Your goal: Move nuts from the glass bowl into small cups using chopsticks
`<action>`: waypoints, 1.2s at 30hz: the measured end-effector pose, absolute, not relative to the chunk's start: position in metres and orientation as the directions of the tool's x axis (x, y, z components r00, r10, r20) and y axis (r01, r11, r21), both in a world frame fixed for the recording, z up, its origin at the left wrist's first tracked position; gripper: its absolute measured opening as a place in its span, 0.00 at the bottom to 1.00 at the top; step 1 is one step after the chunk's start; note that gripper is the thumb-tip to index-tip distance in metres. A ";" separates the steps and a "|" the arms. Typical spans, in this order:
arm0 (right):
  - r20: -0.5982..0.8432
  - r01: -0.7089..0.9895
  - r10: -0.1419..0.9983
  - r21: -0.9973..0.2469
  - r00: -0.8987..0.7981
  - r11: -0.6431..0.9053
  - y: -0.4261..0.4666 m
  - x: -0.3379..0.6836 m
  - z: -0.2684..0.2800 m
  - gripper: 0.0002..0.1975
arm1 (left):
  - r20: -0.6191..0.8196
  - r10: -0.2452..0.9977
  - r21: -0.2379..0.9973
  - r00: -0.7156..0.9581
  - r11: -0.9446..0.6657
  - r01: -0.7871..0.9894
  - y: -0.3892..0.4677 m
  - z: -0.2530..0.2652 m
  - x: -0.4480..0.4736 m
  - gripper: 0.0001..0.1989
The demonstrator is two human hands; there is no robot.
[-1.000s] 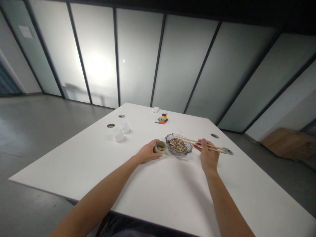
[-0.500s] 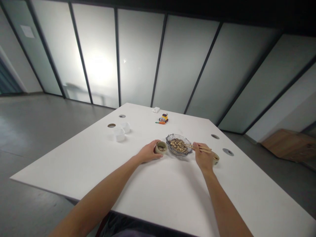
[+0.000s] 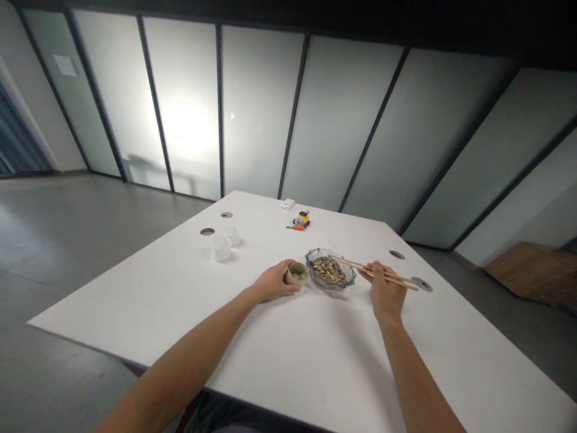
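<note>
My left hand (image 3: 271,282) is wrapped round the side of a small beige-green cup (image 3: 291,278), which tips slightly toward me. A few pale bits lie inside it. Just right of the cup stands a clear glass bowl (image 3: 350,281) with a jagged rim, heaped with brownish shelled nuts or seeds (image 3: 328,270). A pair of wooden chopsticks (image 3: 396,277) is gripped in my right hand (image 3: 386,294), to the right of the bowl. Their tips reach over the bowl's far side; whether they pinch anything is too small to tell.
Two clear plastic containers (image 3: 222,248) stand on the white table (image 3: 148,300) at left. Farther back are a yellow toy vehicle (image 3: 302,219), an orange carrot-like item (image 3: 297,228) and a white box (image 3: 287,204). Round cable holes (image 3: 422,284) mark both sides of the table.
My right hand has moved right and the chopsticks now show at greater length over the bowl. A second cup beside that hand is now out of sight. My left hand keeps its cup.
</note>
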State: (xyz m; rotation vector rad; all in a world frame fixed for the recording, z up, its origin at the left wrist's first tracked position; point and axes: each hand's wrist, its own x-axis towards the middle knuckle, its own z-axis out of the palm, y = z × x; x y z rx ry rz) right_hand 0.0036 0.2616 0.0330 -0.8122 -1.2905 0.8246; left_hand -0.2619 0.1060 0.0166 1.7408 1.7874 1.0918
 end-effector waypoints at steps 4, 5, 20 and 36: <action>0.437 -0.227 0.897 -0.870 0.059 0.438 0.247 -0.010 0.040 0.25 | 0.225 0.966 0.762 -0.129 -0.091 0.642 0.106 0.016 -0.263 0.35; 0.436 -0.243 0.900 -0.870 0.024 0.428 0.243 -0.013 0.041 0.24 | 0.228 0.965 0.759 -0.129 -0.093 0.644 0.106 0.016 -0.263 0.35; 0.796 0.517 0.601 -0.482 -0.080 0.707 0.249 0.012 0.051 0.33 | 0.229 0.966 0.762 -0.121 -0.100 0.640 0.106 0.016 -0.264 0.36; 0.771 0.495 0.553 -0.364 -0.315 0.789 0.253 0.013 0.047 0.30 | 0.231 0.966 0.760 -0.115 -0.106 0.641 0.106 0.016 -0.264 0.35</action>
